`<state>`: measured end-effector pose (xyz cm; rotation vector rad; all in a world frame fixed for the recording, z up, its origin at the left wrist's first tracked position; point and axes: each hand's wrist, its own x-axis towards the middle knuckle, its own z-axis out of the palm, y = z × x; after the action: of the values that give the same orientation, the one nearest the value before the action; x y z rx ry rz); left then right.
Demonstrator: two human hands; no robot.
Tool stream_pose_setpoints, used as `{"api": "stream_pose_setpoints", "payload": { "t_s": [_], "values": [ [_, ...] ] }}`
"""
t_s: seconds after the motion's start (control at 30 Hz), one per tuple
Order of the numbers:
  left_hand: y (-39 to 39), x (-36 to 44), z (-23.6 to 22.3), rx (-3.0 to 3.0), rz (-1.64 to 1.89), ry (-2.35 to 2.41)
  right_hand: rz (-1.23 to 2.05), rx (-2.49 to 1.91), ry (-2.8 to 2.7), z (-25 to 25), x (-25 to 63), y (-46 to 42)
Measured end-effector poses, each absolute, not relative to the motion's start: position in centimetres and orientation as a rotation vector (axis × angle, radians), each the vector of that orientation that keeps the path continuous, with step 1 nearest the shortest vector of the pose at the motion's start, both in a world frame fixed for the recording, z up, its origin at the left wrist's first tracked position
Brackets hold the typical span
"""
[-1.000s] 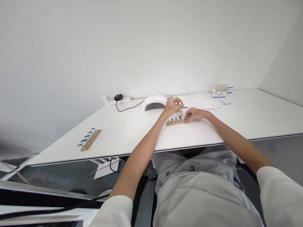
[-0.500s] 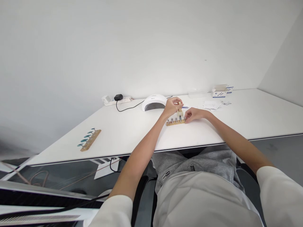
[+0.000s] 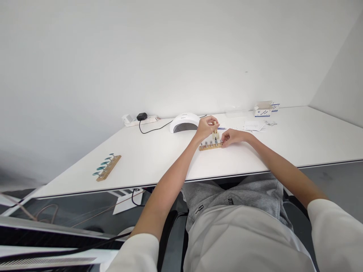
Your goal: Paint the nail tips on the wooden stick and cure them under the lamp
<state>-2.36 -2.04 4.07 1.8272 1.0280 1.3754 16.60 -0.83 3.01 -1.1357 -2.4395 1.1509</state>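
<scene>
A: Where's the strip (image 3: pixel 209 147)?
B: On the table (image 3: pixel 159 158), just beneath the hands. Take it as the clock's centre, with twelve toward the wall (image 3: pixel 181 56).
A: And the left hand (image 3: pixel 208 126)?
B: At about eleven, raised above the strip, thumb and fingers pinching a gold cap (image 3: pixel 215 131).
A: The right hand (image 3: pixel 231 137)?
B: At two, low on the table. Its fingers are drawn together on the strip's three o'clock end. I can't tell whether they grip wood or the end stand.
A: What does the strip carry?
B: A row of small stands, mostly clear-topped. Something dark shows at one below the cap, too small to make out.
A: Any containers?
B: A pale bottle (image 3: pixel 216 136) at one, just behind the strip. I can't tell its contents, or whether the cap touches it. Farther off at two, a box (image 3: pixel 262 110) with its flap up; its inside is hidden. A second box (image 3: pixel 275 107) stands just beside it.
A: Anything else?
B: A white lamp (image 3: pixel 185 119) at ten, papers (image 3: pixel 253 125) between two and three, and a rack (image 3: pixel 109 169) of teal pieces between eight and nine.
</scene>
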Motion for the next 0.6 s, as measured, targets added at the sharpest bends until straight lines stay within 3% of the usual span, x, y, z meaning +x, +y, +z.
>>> {"api": "stream_pose_setpoints", "payload": {
  "t_s": [0.6],
  "values": [
    [-2.16,-2.41,4.41,1.758,1.424,1.016,1.136,-1.124,-2.452,2.79,16.7,-0.57]
  ]
}}
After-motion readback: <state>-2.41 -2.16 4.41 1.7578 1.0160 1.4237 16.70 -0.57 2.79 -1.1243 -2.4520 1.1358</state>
